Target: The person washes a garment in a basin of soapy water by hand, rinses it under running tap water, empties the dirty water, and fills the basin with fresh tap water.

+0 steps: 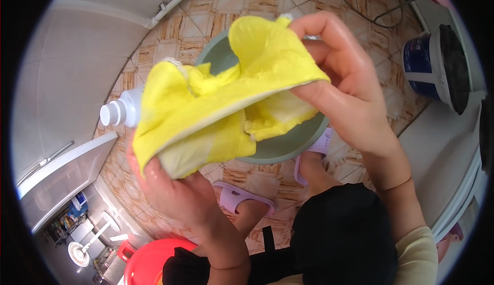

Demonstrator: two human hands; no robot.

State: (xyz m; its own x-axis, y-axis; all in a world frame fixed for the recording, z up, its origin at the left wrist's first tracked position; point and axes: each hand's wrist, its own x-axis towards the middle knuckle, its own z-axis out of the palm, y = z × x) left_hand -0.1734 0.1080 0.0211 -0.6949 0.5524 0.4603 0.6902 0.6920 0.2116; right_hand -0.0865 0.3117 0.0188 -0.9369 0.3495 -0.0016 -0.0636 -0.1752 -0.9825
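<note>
Between my two hands a wet-looking yellow cloth garment [220, 95] is stretched, its pale inner side showing along the lower edge. My left hand [173, 192] grips its lower left end, thumb against the pale inside. At the upper right, my right hand [343, 72] pinches the other end between thumb and fingers. Below the garment a grey-green basin [287, 148] stands on the floor, its inside largely hidden by the cloth. A white plastic bottle [125, 107] with a cap sits left of the basin, partly covered by the garment.
Patterned tiles [270, 177] cover the floor. Purple slippers [247, 200] are on my feet. A red plastic stool or tub [158, 262] is at lower left, a blue-and-white bucket [424, 68] at right. An open door [69, 177] and a white fan [79, 254] lie left.
</note>
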